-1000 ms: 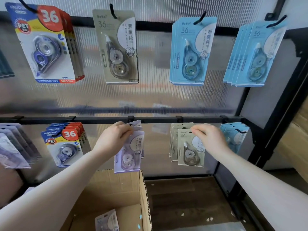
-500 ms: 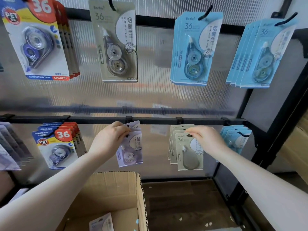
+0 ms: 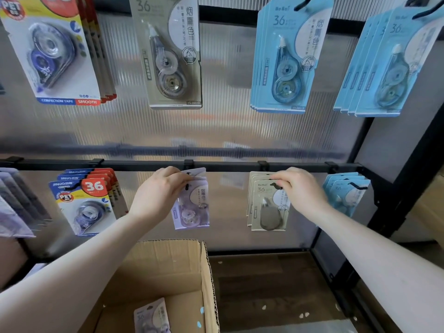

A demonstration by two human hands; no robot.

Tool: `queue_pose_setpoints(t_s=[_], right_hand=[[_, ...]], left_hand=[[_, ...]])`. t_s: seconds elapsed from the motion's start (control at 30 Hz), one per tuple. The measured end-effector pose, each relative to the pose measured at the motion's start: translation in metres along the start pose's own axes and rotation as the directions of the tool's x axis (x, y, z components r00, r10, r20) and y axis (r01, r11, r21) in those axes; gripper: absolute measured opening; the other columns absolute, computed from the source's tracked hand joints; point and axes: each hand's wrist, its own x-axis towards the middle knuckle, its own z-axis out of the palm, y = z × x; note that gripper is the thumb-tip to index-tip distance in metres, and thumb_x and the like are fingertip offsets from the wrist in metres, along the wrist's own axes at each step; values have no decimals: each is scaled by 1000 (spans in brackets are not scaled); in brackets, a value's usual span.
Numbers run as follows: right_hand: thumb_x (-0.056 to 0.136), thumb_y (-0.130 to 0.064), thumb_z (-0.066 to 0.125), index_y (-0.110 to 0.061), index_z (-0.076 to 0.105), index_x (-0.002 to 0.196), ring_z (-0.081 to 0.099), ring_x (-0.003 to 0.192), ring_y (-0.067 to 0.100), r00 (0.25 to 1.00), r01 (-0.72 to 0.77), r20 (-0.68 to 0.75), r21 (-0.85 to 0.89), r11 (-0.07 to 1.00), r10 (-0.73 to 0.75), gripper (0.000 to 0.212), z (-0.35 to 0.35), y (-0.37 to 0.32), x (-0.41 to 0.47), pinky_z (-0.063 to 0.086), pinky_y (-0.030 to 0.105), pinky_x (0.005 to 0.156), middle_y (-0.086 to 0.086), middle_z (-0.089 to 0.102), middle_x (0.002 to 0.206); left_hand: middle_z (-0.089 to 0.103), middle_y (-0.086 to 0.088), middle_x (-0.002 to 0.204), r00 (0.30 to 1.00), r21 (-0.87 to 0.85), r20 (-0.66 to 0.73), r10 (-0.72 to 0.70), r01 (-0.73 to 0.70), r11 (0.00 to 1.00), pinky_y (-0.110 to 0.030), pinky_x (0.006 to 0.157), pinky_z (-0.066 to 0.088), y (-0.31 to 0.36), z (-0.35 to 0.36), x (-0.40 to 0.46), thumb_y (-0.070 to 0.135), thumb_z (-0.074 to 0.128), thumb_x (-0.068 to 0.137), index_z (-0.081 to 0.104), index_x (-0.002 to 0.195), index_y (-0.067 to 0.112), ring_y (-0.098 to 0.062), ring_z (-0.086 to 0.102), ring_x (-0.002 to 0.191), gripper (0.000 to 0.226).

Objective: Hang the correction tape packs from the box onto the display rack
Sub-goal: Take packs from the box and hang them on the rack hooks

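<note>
A black metal display rack (image 3: 144, 165) carries 2 rails of hooks hung with carded correction tape packs (image 3: 269, 203). Below, an open brown cardboard box (image 3: 168, 265) sits left on the dark wooden floor (image 3: 264, 284).

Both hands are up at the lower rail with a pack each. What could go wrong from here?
The left hand pinches the lilac pack near its hook; if the hole misses the tip, it may drop beside the box. The right hand covers part of the beige pack, so its seating is unclear. Neighbouring blue packs hang close and could get knocked.
</note>
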Motion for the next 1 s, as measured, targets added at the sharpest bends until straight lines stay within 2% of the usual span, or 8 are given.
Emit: queue_pose_setpoints(t_s=[0.07,0.2,0.27,0.33,0.4,0.53,0.8,1.0], right_hand=[[94,-10,51,-17,67,114,50,106,23,1000,5,-23,-55,998,-6,27,-3,-2,-3,28,24,75,4,63,107],[88,1,46,-18,59,124,44,115,19,1000,16,-3,-149,989,-17,43,-9,-10,-11,32,27,90,0,57,121],[85,2,45,-16,57,127,41,119,18,999,31,9,-162,986,-30,48,-12,-15,-15,30,27,95,-1,55,125],[84,3,43,-14,55,128,38,123,18,998,55,17,-185,981,-53,49,-13,-18,-20,27,27,100,-1,54,127],[85,3,44,-15,55,129,36,125,18,997,76,14,-216,973,-75,49,-11,-22,-24,27,29,103,-2,54,127],[85,-2,49,-16,51,132,31,132,17,988,152,45,-271,951,-145,49,-3,-35,-36,22,32,110,-2,48,135],[90,-6,43,-20,43,138,29,134,14,974,205,139,-233,951,-176,50,33,-70,-65,19,29,112,-4,40,142],[93,-13,41,-18,38,140,29,133,16,951,240,249,-226,944,-182,47,76,-84,-83,19,26,109,-3,38,144]], left_hand=[[65,-7,93,999,19,1,43,-43,999,-29,65,41,-2,-3,-4,28,43,92,70,102,12,-32,60,82,32],[66,-7,96,999,47,7,51,-51,998,-38,71,50,-6,-13,-11,33,38,88,68,105,11,-33,60,86,42],[67,-9,97,999,73,5,49,-49,996,-40,70,51,-6,-20,-16,32,44,87,67,107,9,-33,62,87,38],[67,-12,101,999,113,0,53,-52,992,-43,71,52,-7,-26,-22,22,60,85,66,109,7,-35,63,91,28],[66,-13,106,999,120,4,47,-47,992,-44,75,52,-10,-31,-29,10,72,78,65,111,6,-36,63,95,33],[65,-13,113,999,129,-4,33,-32,991,-44,78,52,-17,-40,-45,11,76,75,64,114,7,-34,61,101,41],[60,-13,123,997,139,0,-74,73,988,-45,85,51,-40,-37,-88,20,72,79,60,121,10,-34,57,112,45],[61,-12,122,993,167,58,-101,90,982,-45,87,50,-66,-24,-123,21,75,78,60,121,9,-33,57,111,47]])
